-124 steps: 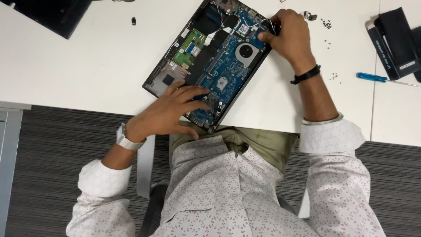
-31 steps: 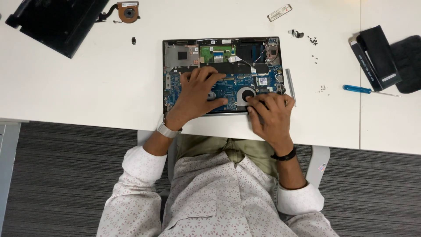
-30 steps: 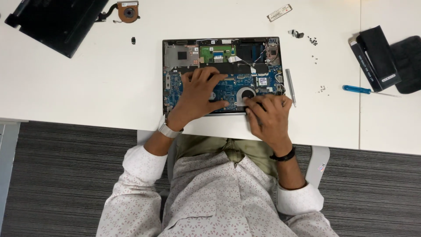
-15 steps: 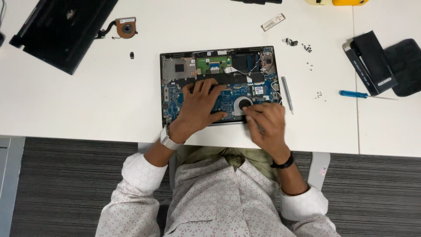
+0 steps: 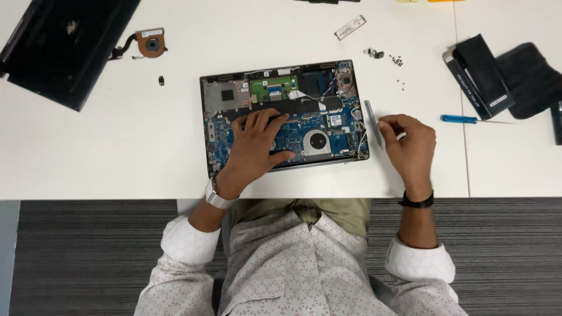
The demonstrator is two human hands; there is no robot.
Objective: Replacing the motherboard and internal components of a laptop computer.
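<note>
Pressing flat on the opened laptop (image 5: 285, 114), the left hand (image 5: 257, 143) lies with fingers spread across the blue circuit board, which looks meant to steady the chassis near the front edge of the white bench (image 5: 117, 152). The right hand (image 5: 410, 143) rests on the bench just off the laptop's right side, fingers curled loosely with the tips close to a thin grey pry tool (image 5: 373, 122) that lies alongside the chassis; whether the fingertips actually touch or pinch the tool cannot be told. The laptop sits bottom-up with its cover off, so the round cooling fan (image 5: 319, 142) and green board (image 5: 270, 88) are exposed and within reach of both hands. Parts taken out seem set aside toward the back of the bench to keep the working area free: a copper-coloured fan with heat pipe (image 5: 149, 44) toward the back left, a memory stick (image 5: 350, 27) near the back edge, and a scatter of small screws (image 5: 397, 60) behind the right hand. A blue screwdriver (image 5: 462, 119) lies just right of that hand, with black cases (image 5: 481, 76) near the right edge. A black cover panel (image 5: 64, 47) occupies the back left corner.
</note>
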